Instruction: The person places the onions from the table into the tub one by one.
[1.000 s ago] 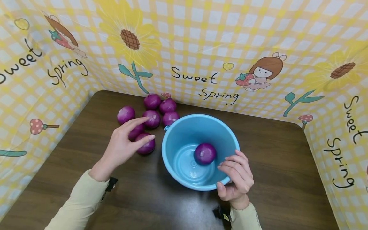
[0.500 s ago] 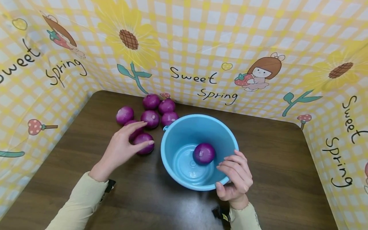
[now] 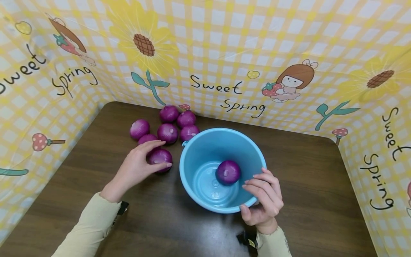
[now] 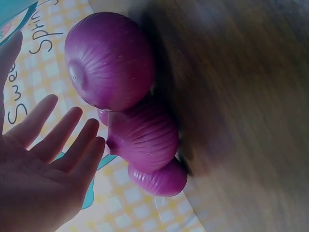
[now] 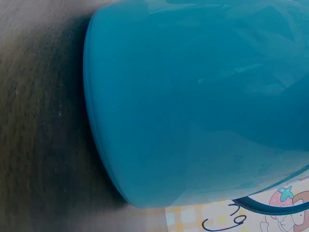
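Note:
My left hand [image 3: 133, 166] hovers around the near red onion [image 3: 162, 157], thumb and fingers spread on either side. In the left wrist view the fingers of the left hand [image 4: 48, 164] look extended, with a gap between them and the closest onion [image 4: 111, 60]. My right hand [image 3: 264, 196] grips the right front rim of a light blue bucket [image 3: 218, 146], fingertips inside and thumb at the edge. One red onion [image 3: 228, 172] lies on the bucket's floor. In the right wrist view only the bucket's outer wall [image 5: 193, 106] shows; the hand is out of sight there.
Several more red onions [image 3: 168, 133] cluster left of and behind the bucket, the rearmost close to the printed cloth wall [image 3: 218, 57]. A dark wooden table [image 3: 308, 171] carries everything. The bucket's blue handle [image 5: 270, 208] hangs at its side.
My left hand has come down a little toward the near onion, its thumb now lower across it. The right hand and the bucket stay as they were.

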